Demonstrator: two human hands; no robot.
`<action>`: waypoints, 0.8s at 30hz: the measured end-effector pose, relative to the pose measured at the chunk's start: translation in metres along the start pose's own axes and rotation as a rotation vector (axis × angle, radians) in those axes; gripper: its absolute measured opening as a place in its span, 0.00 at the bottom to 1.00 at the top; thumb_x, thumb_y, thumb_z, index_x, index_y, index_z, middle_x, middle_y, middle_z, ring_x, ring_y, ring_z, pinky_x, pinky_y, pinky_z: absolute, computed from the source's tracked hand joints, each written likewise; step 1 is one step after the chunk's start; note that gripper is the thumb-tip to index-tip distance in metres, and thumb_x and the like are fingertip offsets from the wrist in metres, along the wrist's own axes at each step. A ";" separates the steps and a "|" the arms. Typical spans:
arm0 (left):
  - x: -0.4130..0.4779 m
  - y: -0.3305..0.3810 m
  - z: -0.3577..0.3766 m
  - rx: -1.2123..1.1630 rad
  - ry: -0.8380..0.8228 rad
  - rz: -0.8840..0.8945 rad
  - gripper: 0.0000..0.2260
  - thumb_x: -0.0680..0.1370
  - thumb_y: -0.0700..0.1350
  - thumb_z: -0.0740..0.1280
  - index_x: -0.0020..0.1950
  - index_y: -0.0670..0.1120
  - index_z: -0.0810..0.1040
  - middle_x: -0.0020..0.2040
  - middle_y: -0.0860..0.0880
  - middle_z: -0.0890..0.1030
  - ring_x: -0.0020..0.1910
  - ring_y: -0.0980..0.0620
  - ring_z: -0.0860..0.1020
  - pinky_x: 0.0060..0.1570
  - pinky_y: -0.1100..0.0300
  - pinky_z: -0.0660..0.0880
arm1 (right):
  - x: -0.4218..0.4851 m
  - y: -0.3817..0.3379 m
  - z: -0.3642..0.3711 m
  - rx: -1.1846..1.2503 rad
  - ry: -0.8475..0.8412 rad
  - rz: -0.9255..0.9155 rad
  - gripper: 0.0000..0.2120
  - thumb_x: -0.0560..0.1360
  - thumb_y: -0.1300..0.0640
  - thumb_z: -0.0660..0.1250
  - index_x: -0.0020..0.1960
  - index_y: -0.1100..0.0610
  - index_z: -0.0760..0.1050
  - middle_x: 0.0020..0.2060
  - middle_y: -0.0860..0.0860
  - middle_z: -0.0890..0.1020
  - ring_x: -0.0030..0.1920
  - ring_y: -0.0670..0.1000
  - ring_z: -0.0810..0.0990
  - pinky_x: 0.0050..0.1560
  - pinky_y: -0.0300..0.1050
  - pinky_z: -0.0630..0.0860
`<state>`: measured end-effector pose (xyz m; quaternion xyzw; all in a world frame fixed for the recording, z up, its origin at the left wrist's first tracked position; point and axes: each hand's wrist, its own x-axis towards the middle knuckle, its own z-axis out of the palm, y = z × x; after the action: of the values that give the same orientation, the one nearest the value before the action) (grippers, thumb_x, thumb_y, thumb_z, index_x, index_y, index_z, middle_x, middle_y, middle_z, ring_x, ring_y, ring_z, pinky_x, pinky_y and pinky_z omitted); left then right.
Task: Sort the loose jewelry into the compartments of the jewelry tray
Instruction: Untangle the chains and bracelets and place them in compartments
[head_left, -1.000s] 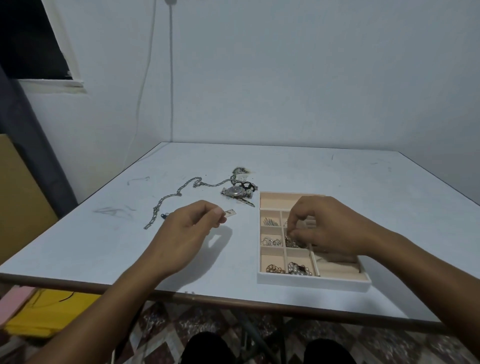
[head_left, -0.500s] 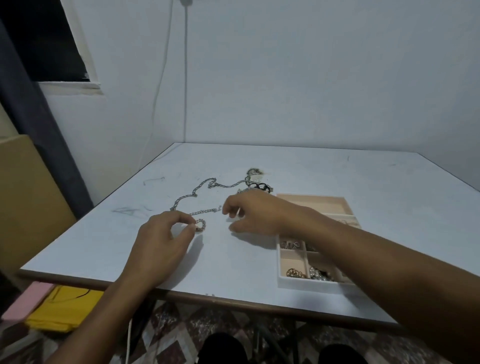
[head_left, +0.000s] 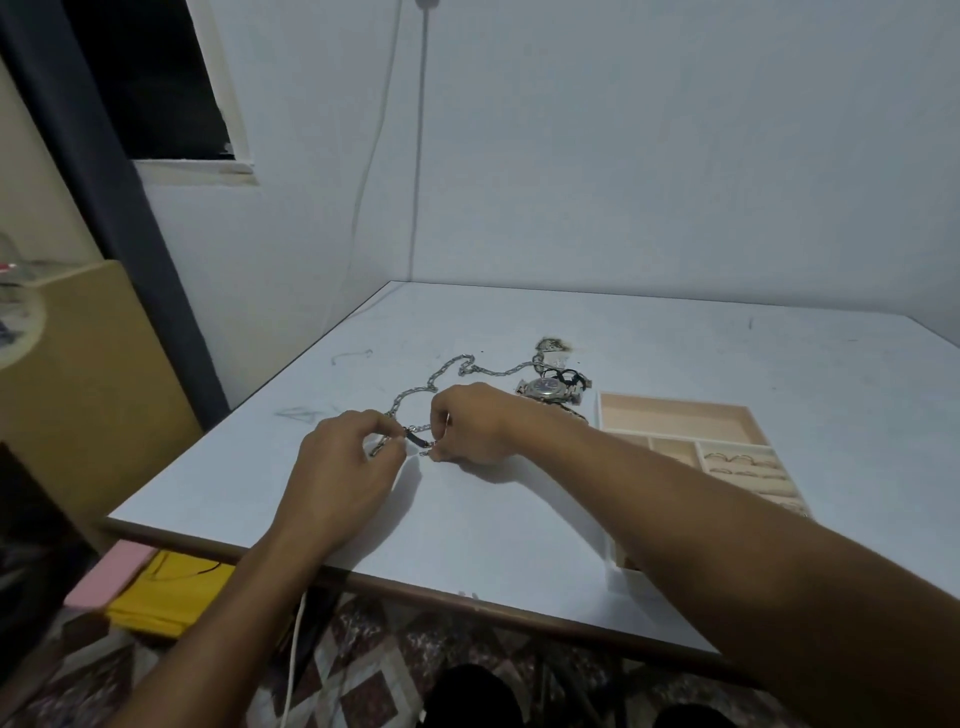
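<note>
My left hand (head_left: 343, 467) and my right hand (head_left: 475, 426) meet over the white table (head_left: 675, 353), each pinching one end of a small dark bracelet piece (head_left: 418, 440) held between them. A long silver chain (head_left: 447, 376) snakes across the table just behind my hands. A silver wristwatch (head_left: 548, 389) with a tangle of dark jewelry (head_left: 566, 375) lies beyond my right hand. The beige jewelry tray (head_left: 675, 415) sits at the right, several rings (head_left: 737, 460) in one compartment; my right forearm hides its near part.
The table's front edge (head_left: 467, 592) runs close below my arms. Walls close the table's far and left sides. A yellow cloth (head_left: 166, 592) and a pink object (head_left: 109, 574) lie on the floor at left, beside a tan board (head_left: 93, 374).
My right hand left the tray and crossed left to meet my left hand. Both now pinch the dark piece together. The view has swung left, pushing the tray to the right.
</note>
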<state>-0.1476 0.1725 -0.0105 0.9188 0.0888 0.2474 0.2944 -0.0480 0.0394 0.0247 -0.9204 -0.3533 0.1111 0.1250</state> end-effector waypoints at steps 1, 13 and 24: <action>0.002 0.001 0.001 -0.007 0.000 -0.003 0.06 0.77 0.45 0.66 0.50 0.51 0.82 0.49 0.58 0.76 0.48 0.59 0.70 0.50 0.62 0.66 | 0.000 -0.003 0.000 -0.042 -0.020 -0.004 0.12 0.77 0.54 0.67 0.54 0.62 0.78 0.52 0.56 0.82 0.55 0.56 0.78 0.50 0.46 0.73; 0.023 0.022 0.017 -0.269 0.052 -0.085 0.07 0.79 0.49 0.63 0.46 0.51 0.80 0.44 0.63 0.80 0.50 0.61 0.76 0.48 0.65 0.67 | -0.013 -0.001 -0.014 -0.118 -0.058 0.004 0.11 0.78 0.55 0.62 0.51 0.63 0.76 0.51 0.57 0.81 0.52 0.58 0.78 0.45 0.47 0.72; 0.020 0.034 0.032 -0.177 -0.025 0.125 0.19 0.81 0.59 0.52 0.52 0.51 0.79 0.49 0.56 0.80 0.51 0.54 0.75 0.50 0.57 0.70 | -0.032 0.021 -0.063 0.216 0.109 -0.054 0.02 0.73 0.61 0.70 0.43 0.59 0.77 0.37 0.53 0.85 0.37 0.49 0.85 0.32 0.31 0.74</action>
<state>-0.1135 0.1346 -0.0052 0.8959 0.0053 0.2607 0.3596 -0.0400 -0.0072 0.0815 -0.8964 -0.3568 0.0948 0.2452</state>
